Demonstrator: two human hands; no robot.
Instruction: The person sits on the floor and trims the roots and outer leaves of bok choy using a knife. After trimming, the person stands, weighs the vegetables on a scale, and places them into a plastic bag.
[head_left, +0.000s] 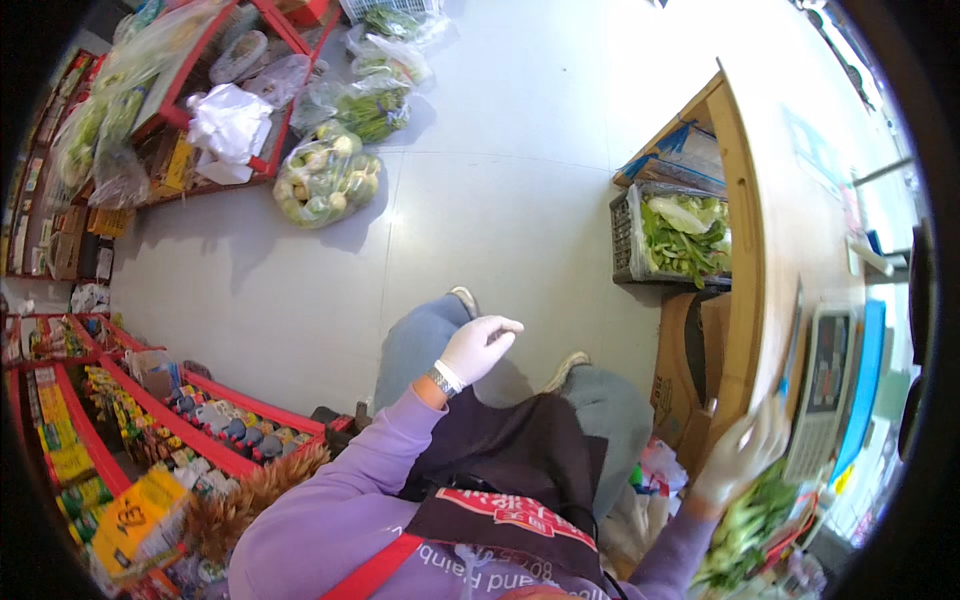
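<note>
My left hand, in a white glove with a metal-band watch at the wrist, hovers over my lap. Its fingers are bent together toward the thumb, and I see nothing held. On the right, my gloved right hand rests at the edge of the wooden table. Its fingers close around the near end of a thin knife, blue where it meets the fingers. The blade points away along the tabletop; most of the handle is hidden. Beside it stands a weighing scale.
Leafy greens lie below my right forearm. A black crate of leafy vegetables and a cardboard box sit under the table. Bagged round vegetables rest on the floor. Red shelving with bottles and packets lines the left.
</note>
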